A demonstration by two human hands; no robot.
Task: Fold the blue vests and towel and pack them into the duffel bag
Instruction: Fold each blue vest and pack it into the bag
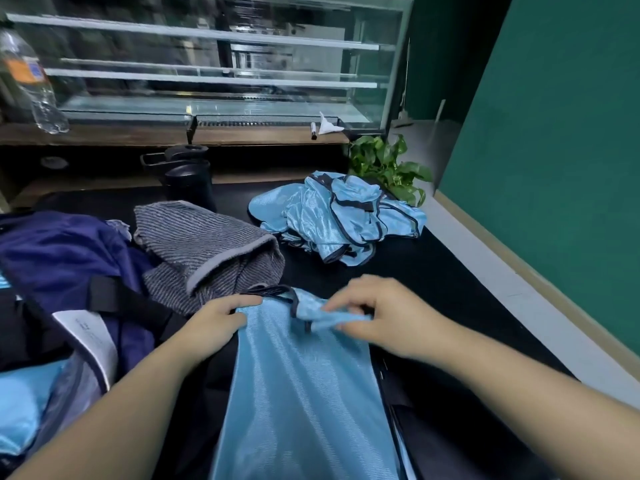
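Both hands work one blue vest (304,386) stretched flat on the dark table (450,278): left hand (216,322) pinches its top corner taut while right hand (377,318) grips the shoulder strap (apparently aligning it before folding).

A light blue mesh vest (304,386) with dark trim lies flat and lengthwise on the dark table, its far end pinched at both corners. Beyond that grip sits a crumpled heap of blue vests (337,218); left of it, a rumpled grey striped towel (204,247) and the navy duffel bag (59,271) (blue fabric showing inside).
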